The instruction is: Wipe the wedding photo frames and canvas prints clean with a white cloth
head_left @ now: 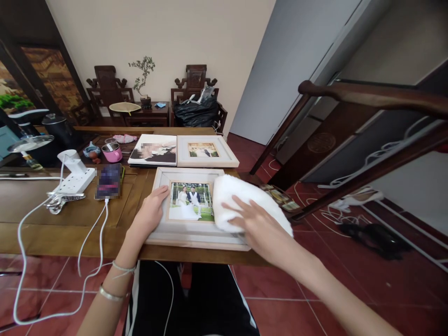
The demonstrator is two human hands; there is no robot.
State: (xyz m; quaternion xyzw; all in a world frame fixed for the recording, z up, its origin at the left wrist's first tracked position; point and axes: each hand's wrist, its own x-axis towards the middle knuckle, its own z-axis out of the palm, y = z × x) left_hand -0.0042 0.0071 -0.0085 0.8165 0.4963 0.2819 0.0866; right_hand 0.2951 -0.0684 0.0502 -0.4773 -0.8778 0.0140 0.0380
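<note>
A pale wooden photo frame [164, 233] with a wedding picture lies flat at the near edge of the wooden table [52, 219]. My left hand [150, 213] rests on the frame's left border, fingers flat and slightly spread. My right hand [257, 224] presses down, fingers stretched out, on a folded white cloth [231, 196] that covers the frame's right side.
Behind lie a second framed photo [207, 151] and a photo print [154, 150]. To the left are a phone [109, 181] with a white cable, a white power strip [74, 181] and a pink pot [112, 152]. A dark wooden chair [367, 98] stands to the right.
</note>
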